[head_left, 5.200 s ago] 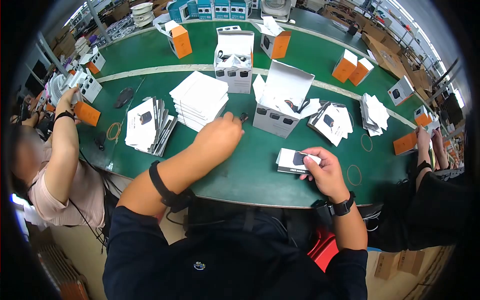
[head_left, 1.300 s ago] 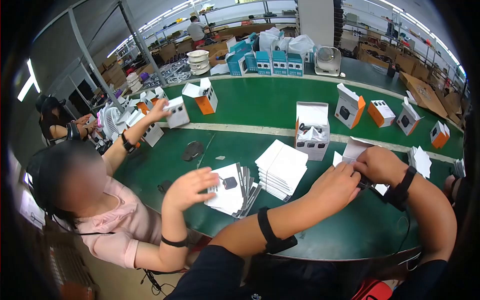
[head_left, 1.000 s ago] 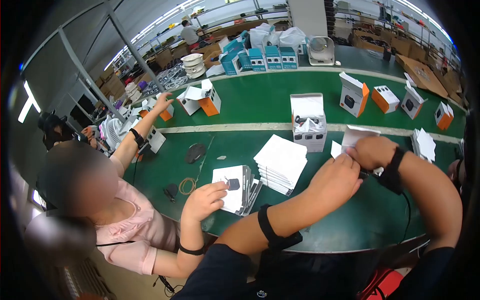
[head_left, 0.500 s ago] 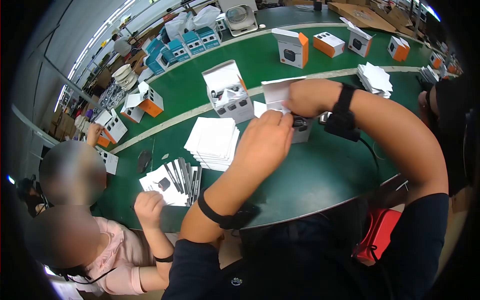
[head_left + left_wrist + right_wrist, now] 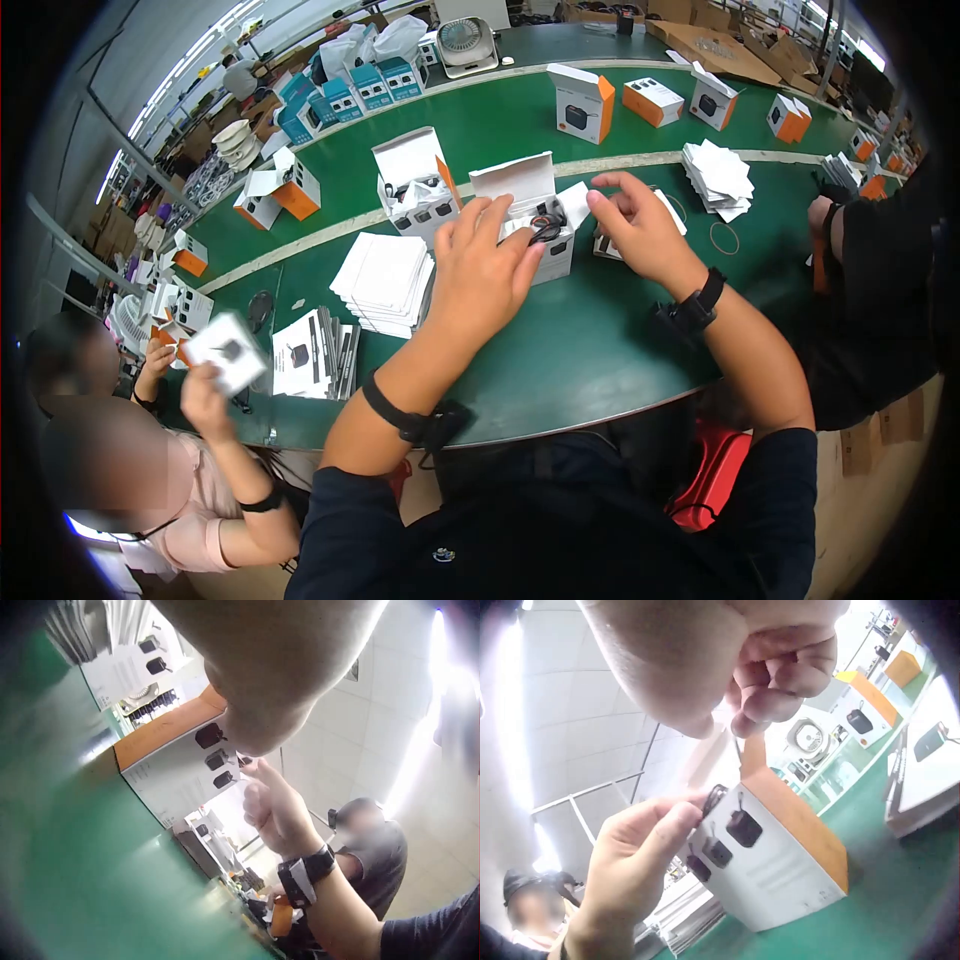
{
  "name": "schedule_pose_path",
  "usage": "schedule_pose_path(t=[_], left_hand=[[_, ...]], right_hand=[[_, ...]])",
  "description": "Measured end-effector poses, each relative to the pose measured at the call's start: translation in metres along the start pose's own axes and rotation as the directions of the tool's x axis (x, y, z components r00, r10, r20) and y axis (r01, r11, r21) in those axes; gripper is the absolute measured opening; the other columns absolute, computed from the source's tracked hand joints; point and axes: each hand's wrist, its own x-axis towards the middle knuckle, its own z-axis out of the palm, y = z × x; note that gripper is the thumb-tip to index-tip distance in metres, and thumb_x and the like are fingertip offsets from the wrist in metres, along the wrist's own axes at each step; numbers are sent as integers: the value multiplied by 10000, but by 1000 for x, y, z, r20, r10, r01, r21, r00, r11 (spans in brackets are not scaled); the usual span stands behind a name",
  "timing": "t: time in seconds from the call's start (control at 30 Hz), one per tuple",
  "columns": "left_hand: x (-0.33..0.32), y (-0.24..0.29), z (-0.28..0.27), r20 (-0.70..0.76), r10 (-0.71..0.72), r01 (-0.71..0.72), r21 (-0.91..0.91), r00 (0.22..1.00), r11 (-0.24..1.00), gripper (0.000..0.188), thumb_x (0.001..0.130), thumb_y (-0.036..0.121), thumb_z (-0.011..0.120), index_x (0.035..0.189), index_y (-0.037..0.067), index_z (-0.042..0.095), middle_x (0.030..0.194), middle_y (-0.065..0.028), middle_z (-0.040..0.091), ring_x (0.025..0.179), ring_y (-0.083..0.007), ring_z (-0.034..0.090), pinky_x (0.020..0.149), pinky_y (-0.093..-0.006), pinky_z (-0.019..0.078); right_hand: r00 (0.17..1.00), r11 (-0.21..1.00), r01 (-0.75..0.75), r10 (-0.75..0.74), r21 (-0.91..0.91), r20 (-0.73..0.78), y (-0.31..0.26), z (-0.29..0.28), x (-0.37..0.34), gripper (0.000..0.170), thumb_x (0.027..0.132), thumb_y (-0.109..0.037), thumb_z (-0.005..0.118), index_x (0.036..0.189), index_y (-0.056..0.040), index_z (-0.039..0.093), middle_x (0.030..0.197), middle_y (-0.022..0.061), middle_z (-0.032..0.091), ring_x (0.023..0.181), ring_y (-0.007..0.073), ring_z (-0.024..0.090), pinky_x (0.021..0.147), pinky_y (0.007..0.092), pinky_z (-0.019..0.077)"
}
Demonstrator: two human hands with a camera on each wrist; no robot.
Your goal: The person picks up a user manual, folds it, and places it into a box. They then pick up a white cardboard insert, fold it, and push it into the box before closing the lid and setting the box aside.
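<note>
A white and orange box stands on the green table with its lid raised. A coiled black cable shows at its mouth. Spread fairly straight, the fingers of my left hand lie over the left side of the box; in the right wrist view its thumb and forefinger come right up to the coil. At the right side, my right hand pinches the edge of the white side flap between thumb and fingers. What lies deeper in the box is hidden.
Left of the box are a stack of white packs, fanned manuals and another open box. White papers lie to the right. A person at the left holds a white printed item. More boxes stand behind.
Earlier the right hand held a small user manual away from the box. Both hands then worked close together at the box; now they are apart, the right at the side flap. The view has turned.
</note>
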Motion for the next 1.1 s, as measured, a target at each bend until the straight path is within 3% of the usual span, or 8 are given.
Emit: schedule_pose_path(t=[0.2, 0.27, 0.3, 0.4, 0.7, 0.77, 0.87, 1.1], left_hand=[[-45, -15, -9, -179, -277, 215, -300, 944, 929, 279, 994, 121, 626, 1257, 29, 636, 1269, -153, 564, 1159, -275, 595, 940, -412, 485], [-47, -13, -2, 260, -726, 517, -842, 636, 152, 288, 1065, 163, 531, 1308, 22, 595, 1219, -108, 553, 1047, -195, 620, 848, -322, 515], [-39, -11, 2, 401, -746, 538, -840, 532, -68, 304, 1093, 208, 498, 1327, 37, 589, 1153, -64, 590, 961, -129, 620, 783, -266, 522], [-23, -31, 20, 653, -565, 692, -697, 505, -188, 344, 1076, 221, 543, 1369, 43, 568, 1052, -35, 632, 957, -123, 624, 800, -278, 532], [6, -40, 39, 630, -423, 734, -665, 651, 139, 527, 939, 115, 697, 1421, -1, 519, 1311, -100, 652, 1203, -178, 614, 1062, -331, 471], [0, -40, 46, 120, -322, 269, -841, 939, 469, 476, 956, 157, 705, 1395, 23, 582, 1312, -113, 666, 1245, -223, 608, 1086, -376, 459], [-9, -46, 41, 72, -79, 102, -865, 994, 491, 357, 978, 165, 693, 1310, 34, 675, 1318, -135, 673, 1272, -268, 603, 1096, -408, 454], [-11, -40, 35, 58, -26, 59, -704, 998, 708, 300, 1005, 98, 631, 1289, 49, 711, 1378, -175, 633, 1302, -359, 580, 1102, -444, 449]], right_hand=[[986, 875, -148, 94, 461, 140, 42, 8, 10, 416, 1110, -342, 480, 1367, -35, 597, 969, 24, 658, 801, 79, 612, 644, 247, 510], [982, 940, -99, 39, 325, 186, 41, 14, 17, 421, 1108, -331, 497, 1391, -36, 593, 1120, 49, 685, 901, 90, 645, 710, 260, 527], [988, 943, -102, 58, 318, 143, 31, 22, 18, 415, 1082, -281, 568, 1403, -20, 588, 1241, 72, 686, 1048, 111, 654, 860, 286, 538], [955, 873, -60, -91, 484, 282, 28, 35, 25, 455, 1040, -242, 651, 1415, 4, 569, 1275, 85, 681, 1152, 131, 633, 999, 310, 503], [924, 779, -239, 0, 579, 382, 14, 39, 19, 393, 984, -56, 642, 1357, -13, 526, 1272, 76, 655, 1185, 146, 613, 1069, 304, 460], [956, 779, -66, -130, 623, 264, 17, 44, 17, 394, 980, -13, 613, 1363, -24, 522, 1326, 81, 624, 1221, 153, 600, 1079, 318, 459], [955, 790, 43, -213, 612, 208, 29, 46, 11, 408, 960, 34, 577, 1358, -41, 528, 1395, 91, 573, 1286, 178, 565, 1110, 341, 440], [838, 806, 311, -483, 504, 255, 45, 29, 13, 421, 925, -13, 641, 1343, -63, 639, 1594, 151, 419, 1448, 261, 434, 1186, 419, 354]])
